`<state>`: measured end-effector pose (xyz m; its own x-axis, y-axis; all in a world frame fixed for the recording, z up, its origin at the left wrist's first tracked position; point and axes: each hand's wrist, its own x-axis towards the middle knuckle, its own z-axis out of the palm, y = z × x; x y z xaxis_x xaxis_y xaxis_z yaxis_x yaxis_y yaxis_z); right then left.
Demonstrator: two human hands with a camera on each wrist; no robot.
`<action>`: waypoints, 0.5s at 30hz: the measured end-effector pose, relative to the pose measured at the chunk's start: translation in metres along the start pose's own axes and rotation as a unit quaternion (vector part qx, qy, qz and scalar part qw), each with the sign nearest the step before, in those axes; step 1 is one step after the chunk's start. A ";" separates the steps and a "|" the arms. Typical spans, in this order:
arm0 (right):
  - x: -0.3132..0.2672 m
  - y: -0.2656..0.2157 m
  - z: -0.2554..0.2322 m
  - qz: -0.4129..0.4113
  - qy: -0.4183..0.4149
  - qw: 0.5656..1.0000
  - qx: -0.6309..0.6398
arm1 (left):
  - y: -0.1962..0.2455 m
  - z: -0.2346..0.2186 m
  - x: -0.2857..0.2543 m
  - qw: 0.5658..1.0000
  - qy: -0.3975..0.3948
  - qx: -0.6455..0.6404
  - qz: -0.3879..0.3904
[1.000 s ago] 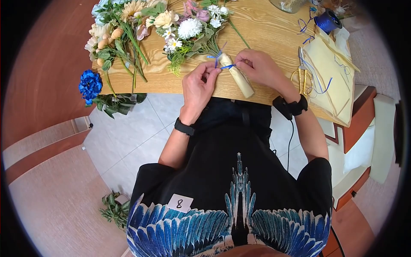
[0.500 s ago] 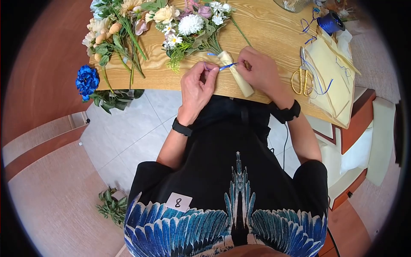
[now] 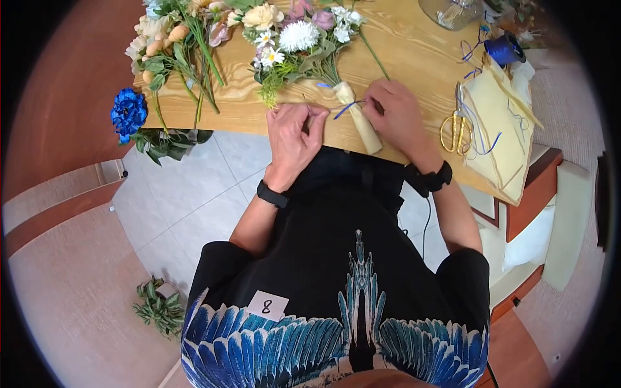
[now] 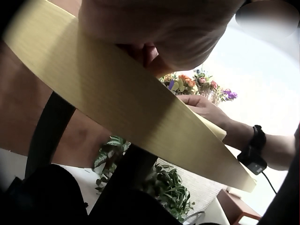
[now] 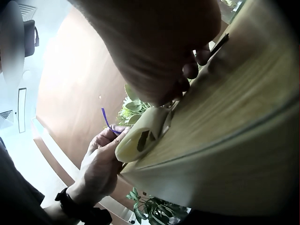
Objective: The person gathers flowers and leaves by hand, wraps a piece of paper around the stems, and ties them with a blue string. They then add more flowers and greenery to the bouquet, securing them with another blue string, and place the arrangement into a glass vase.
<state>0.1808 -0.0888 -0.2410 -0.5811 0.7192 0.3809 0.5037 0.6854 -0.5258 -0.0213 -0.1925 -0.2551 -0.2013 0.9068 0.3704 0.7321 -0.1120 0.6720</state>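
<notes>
A bouquet of mixed artificial flowers [image 3: 299,37] lies on the wooden table, its stems bound in a cream paper wrap [image 3: 366,132]. A blue ribbon [image 3: 345,110] crosses this wrap. On the wrap's left, the left hand [image 3: 292,137] pinches a thin strand of the ribbon between thumb and index finger; in the right wrist view a ribbon end [image 5: 107,121] sticks up from those fingers. On the other side the right hand [image 3: 400,123] has its fingers curled and pinches the ribbon close to the wrap. In the right wrist view the wrap's open end [image 5: 136,145] faces the camera.
More artificial flowers [image 3: 184,52] lie at the left, with a blue flower [image 3: 129,113] at the table edge. Gold-handled scissors [image 3: 457,131] sit beside cream paper sheets [image 3: 501,123] at right. Behind are a blue ribbon spool [image 3: 504,49] and a glass jar [image 3: 451,13].
The left hand has drawn slightly away from the wrap, leftward, with its strand. The right hand stays close by the wrap. The blue ribbon piece now slants across the wrap.
</notes>
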 end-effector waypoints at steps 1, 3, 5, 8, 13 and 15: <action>0.001 0.000 -0.001 -0.010 0.006 1.000 -0.003 | -0.004 0.000 -0.002 1.000 -0.019 -0.004 0.004; 0.001 -0.001 -0.008 0.069 -0.044 0.996 0.030 | -0.004 -0.006 0.002 0.999 -0.030 -0.006 0.014; -0.004 -0.003 -0.016 0.050 -0.009 0.998 0.026 | -0.004 -0.014 0.001 0.996 -0.081 -0.039 0.007; -0.010 -0.014 -0.025 0.093 0.027 0.993 0.063 | 0.004 -0.016 -0.002 0.966 -0.048 -0.245 -0.061; -0.024 -0.035 -0.007 0.144 -0.008 0.988 0.058 | -0.006 -0.009 0.025 0.885 -0.205 -0.340 -0.243; -0.027 -0.041 0.002 0.126 -0.015 0.992 0.026 | 0.002 0.001 0.032 0.816 -0.206 -0.442 -0.310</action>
<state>0.1747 -0.1371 -0.2312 -0.4603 0.8623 0.2111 0.6015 0.4778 -0.6402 -0.0256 -0.1629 -0.2426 0.0139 0.9400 -0.3408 -0.2200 0.3353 0.9161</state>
